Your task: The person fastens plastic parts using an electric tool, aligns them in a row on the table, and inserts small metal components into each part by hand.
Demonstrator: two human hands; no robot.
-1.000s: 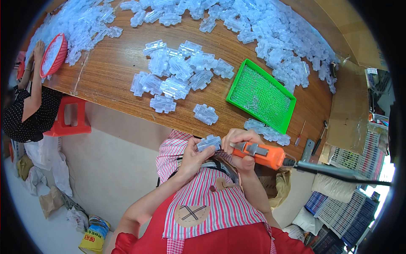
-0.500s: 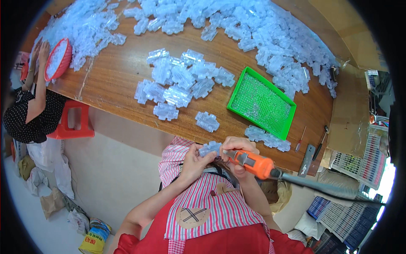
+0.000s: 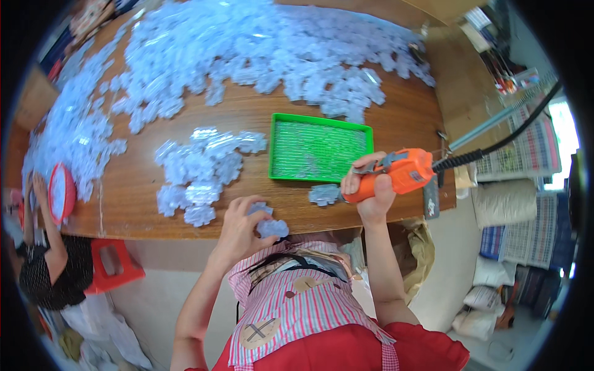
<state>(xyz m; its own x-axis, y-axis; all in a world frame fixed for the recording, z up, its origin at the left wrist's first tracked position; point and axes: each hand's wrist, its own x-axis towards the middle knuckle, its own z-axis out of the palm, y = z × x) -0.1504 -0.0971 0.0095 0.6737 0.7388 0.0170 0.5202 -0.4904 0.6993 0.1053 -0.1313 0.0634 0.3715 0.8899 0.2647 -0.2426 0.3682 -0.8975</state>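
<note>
Table (image 3: 136, 207) gives bare wood left of the small cluster (image 3: 201, 176) of clear parts; its front edge runs just below the left hand (image 3: 238, 227). Green tray (image 3: 297, 179) leaves a narrow gap to the cluster. Orange driver (image 3: 405, 172) is gripped in the right hand (image 3: 374, 193); its cord (image 3: 470, 157) leads up and right. Hands have moved apart: the driver has left the lap area and now points toward a clear block (image 3: 323, 195) below the tray. Driving appears paused between pieces. Left fingers curve around a plastic piece (image 3: 273, 229) at the table edge; firm grip cannot be told.
</note>
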